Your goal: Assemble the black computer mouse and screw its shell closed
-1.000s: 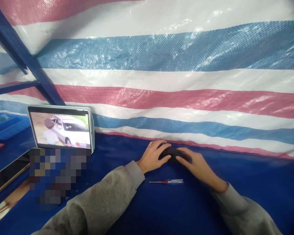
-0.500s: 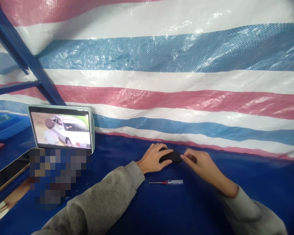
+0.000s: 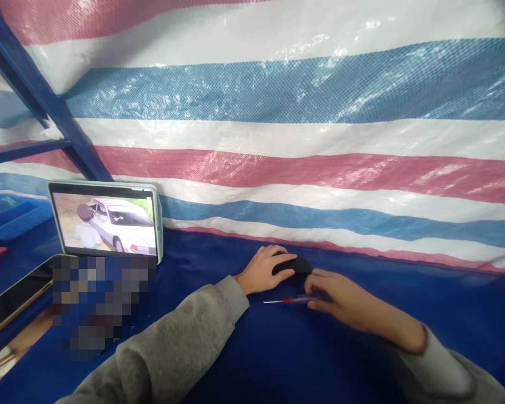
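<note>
My left hand (image 3: 264, 270) rests on the blue table, its fingers wrapped round the near end of a black rounded object (image 3: 301, 266). A small screwdriver (image 3: 289, 301) with a red collar and clear handle has its thin metal tip pointing left, below my left hand. The fingers of my right hand (image 3: 334, 294) are closed on the handle end of the screwdriver, just right of the black object. That handle looks slightly blurred and is partly covered by my fingers.
A tablet (image 3: 105, 221) showing a cartoon stands at the left against the striped sheet (image 3: 298, 168). Nearer lies a phone (image 3: 19, 292), beside a pixelated patch. A blue tray (image 3: 21, 219) and a blue metal frame (image 3: 46, 101) are further left.
My right hand has moved down from the black object and taken hold of the screwdriver, which has shifted slightly up and right. My left hand has hardly moved.
</note>
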Motion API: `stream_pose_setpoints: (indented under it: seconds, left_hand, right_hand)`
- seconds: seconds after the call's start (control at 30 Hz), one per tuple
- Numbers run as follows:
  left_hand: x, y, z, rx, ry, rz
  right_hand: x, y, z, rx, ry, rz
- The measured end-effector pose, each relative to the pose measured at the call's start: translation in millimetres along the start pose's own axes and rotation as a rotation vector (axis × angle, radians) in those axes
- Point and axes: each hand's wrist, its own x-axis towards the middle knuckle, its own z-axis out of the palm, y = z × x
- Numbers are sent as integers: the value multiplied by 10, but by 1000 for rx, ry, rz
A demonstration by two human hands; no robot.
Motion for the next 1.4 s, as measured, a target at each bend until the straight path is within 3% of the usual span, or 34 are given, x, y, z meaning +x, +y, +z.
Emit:
stream_pose_setpoints:
  seconds: [0.13,0.23,0.37,0.47,0.83,1.17,1.4]
  left_hand:
    - [-6,-22,27,-5,23,32]
    - [-15,-35,46,-1,47,72]
    - [-12,-18,43,40,63,101]
    - [1,12,33,60,48,102]
    - [-4,-15,48,-1,93,160]
    - [-8,18,-9,-68,218,107]
    - [-14,19,1,-62,304,91]
  right_hand:
    - [-1,-88,-375,168,132,52]
    - [58,-221,-641,251,320,93]
    - [126,-315,-838,164,545,186]
    - [137,-279,-845,109,606,242]
    - [180,-231,-690,183,596,230]
    - [208,-312,-596,291,603,102]
    - [222,-334,-572,318,604,95]
